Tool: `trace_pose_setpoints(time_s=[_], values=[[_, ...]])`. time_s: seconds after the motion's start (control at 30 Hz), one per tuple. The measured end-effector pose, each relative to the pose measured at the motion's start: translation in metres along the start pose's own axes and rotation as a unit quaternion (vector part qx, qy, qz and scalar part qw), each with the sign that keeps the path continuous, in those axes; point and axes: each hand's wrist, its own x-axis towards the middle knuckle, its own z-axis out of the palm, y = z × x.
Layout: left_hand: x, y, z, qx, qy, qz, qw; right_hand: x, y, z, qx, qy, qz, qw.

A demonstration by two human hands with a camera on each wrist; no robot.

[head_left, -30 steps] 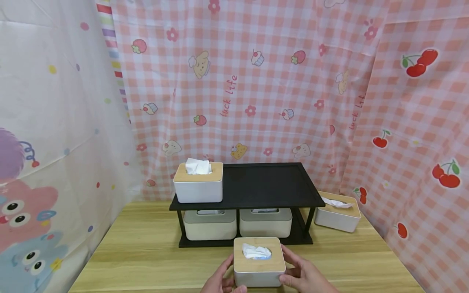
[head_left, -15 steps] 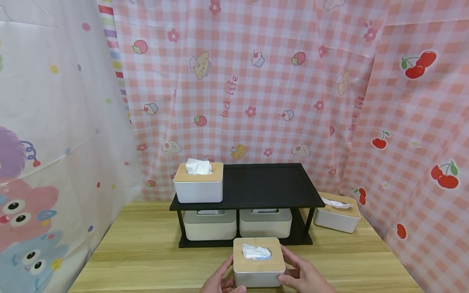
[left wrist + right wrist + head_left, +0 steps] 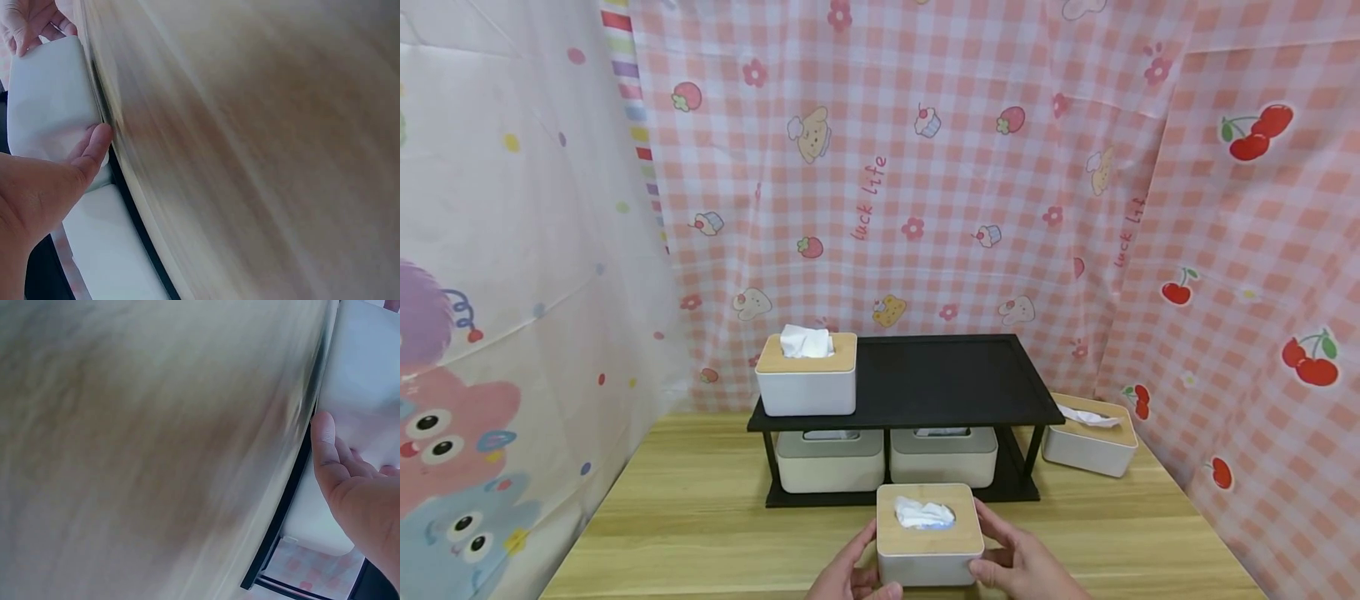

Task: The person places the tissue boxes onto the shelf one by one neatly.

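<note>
A white tissue box point(image 3: 931, 571) with a light wooden lid sits at the front of the table, between both hands. A white tissue with a bluish patch point(image 3: 922, 513) shows in its slot. From the left side, my left hand point(image 3: 850, 572) holds the box, its thumb near the front corner. My right hand point(image 3: 1018, 560) holds the opposite side, fingers along the wall and thumb at the front corner. In the left wrist view, fingers lie against the white wall of the tissue box point(image 3: 56, 94). The right wrist view shows the thumb by the box's edge point(image 3: 362, 362).
Behind the held box stands a black two-tier rack point(image 3: 951, 379). A wooden-lidded tissue box point(image 3: 807, 392) is on its upper left. Two grey-lidded boxes, left point(image 3: 831, 472) and right point(image 3: 943, 469), fill the lower tier. Another wooden-lidded box point(image 3: 1088, 450) stands angled on the table point(image 3: 685, 517) at right.
The held tissue box has shifted very slightly up in the head view, with both hands still on it. The rack and the other boxes have stayed in place.
</note>
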Motion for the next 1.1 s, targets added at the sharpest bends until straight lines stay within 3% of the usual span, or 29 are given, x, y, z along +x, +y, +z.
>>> trace_pose_setpoints(time_s=[0.47,0.67,1.1], values=[[-0.003,0.011,-0.004,0.052,0.023,-0.016,0.9983,-0.002,-0.006,0.002,-0.010,-0.010,-0.057,0.998],[-0.003,0.015,-0.005,0.064,0.027,-0.027,0.9972,-0.004,-0.011,0.003,-0.021,0.000,-0.043,0.999],[-0.004,0.019,-0.008,0.072,0.027,-0.014,0.9969,-0.007,-0.023,0.007,-0.017,0.029,-0.032,0.999]])
